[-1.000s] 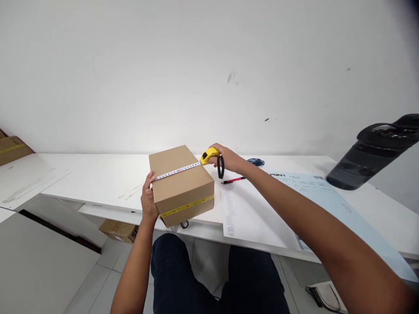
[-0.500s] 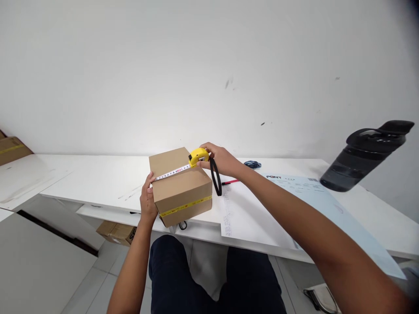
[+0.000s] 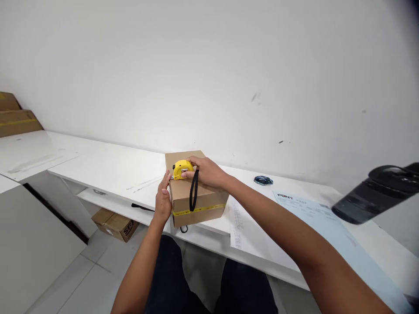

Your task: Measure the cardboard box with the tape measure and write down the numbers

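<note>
A brown cardboard box [image 3: 200,219] with a yellow strip of tape around it rests at the desk's front edge, its near end jutting over. My right hand [image 3: 209,171] is closed around a yellow tape measure [image 3: 182,165] on top of the box. Its black wrist strap [image 3: 194,192] hangs down over the box's near face. Only a short piece of the blade shows, at the box's left edge. My left hand [image 3: 163,199] holds the box's left side, fingers straight against it and fingertips close to the blade's end.
A white desk [image 3: 111,159] runs along the wall. To the right lie handwritten paper [image 3: 250,235], a light blue printed sheet [image 3: 304,209], a dark blue coiled item [image 3: 263,180] and a tilted black bottle [image 3: 369,198]. More boxes [image 3: 19,122] stand far left; another box [image 3: 114,222] sits below the desk.
The tape measure has moved left across the box top with my right hand, and its exposed blade has shortened. My left hand stays at the box's left side. The view has shifted.
</note>
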`<state>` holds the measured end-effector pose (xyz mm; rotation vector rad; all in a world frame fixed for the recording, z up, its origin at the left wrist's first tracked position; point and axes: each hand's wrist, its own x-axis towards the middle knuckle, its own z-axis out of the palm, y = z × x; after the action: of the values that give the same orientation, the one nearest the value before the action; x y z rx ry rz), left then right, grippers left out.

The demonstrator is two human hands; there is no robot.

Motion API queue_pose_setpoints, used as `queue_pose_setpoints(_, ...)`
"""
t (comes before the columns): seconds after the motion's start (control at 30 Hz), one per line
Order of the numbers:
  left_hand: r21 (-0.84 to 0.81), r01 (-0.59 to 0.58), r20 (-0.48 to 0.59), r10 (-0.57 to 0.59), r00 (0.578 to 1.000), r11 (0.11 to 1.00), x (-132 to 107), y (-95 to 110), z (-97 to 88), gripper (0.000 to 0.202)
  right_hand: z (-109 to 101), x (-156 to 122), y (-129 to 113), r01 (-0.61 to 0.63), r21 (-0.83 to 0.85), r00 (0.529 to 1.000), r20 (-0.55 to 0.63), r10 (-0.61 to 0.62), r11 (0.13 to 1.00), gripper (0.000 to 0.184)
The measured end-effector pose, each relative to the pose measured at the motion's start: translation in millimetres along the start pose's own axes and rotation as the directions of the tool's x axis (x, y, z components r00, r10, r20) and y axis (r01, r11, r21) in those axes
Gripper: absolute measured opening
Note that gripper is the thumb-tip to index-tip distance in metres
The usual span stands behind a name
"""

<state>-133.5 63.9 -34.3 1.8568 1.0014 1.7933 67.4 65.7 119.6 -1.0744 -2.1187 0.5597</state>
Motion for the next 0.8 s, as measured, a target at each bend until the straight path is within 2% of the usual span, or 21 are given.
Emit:
queue_pose_setpoints(0.2, -0.042, 0.024, 0.056, -0.022, 0.998, 0.999, -9.2, -0.1, 0.1, 0.077, 11.6, 0.8, -2.8, 0.024, -0.020, 0.999, 0.048, -0.023, 1.000, 0.039)
queue_pose_setpoints(0.33, -0.015, -0.002, 0.090, 0.003, 0.996, 1.000, -5.2, 1.7, -3.8, 0.076, 17.1, 2.9, 1.8, 0.020, 0.008, 1.000, 0.018, -0.020, 1.000, 0.041)
queue_pose_setpoints(0.43, 0.055, -0.071, 0.124, 0.064, 0.990, 0.996, 0.6, 9.9, -8.8, 0.076, 16.6, 0.9, 2.8, 0.031, 0.080, 0.999, -0.046, -0.028, 0.996, 0.044)
queue_pose_setpoints(0.53, 0.169, -0.151, 0.170, 0.122, 0.978, 0.974, 3.7, 35.8, -13.1, 0.072, 13.1, -12.6, -4.9, 0.037, 0.208, 0.993, -0.115, -0.013, 0.977, 0.044)
queue_pose_setpoints(0.63, 0.315, -0.179, 0.195, 0.121, 0.973, 0.932, -4.6, 80.2, -13.9, 0.084, 12.9, -44.1, -21.4, -0.021, 0.335, 0.992, -0.112, 0.062, 0.942, 0.043)
queue_pose_setpoints(0.73, 0.318, -0.239, 0.096, 0.220, 0.971, 0.918, -22.8, 125.4, -7.1, 0.101, 16.8, -91.8, -39.8, -0.115, 0.539, 0.989, -0.012, 0.145, 0.834, 0.050)
queue_pose_setpoints(0.8, 0.357, -0.326, 0.012, 0.345, 0.939, 0.876, -34.2, 145.6, 1.5, 0.108, 17.5, -125.0, -48.6, -0.164, 0.638, 0.985, 0.066, 0.159, 0.752, 0.052)
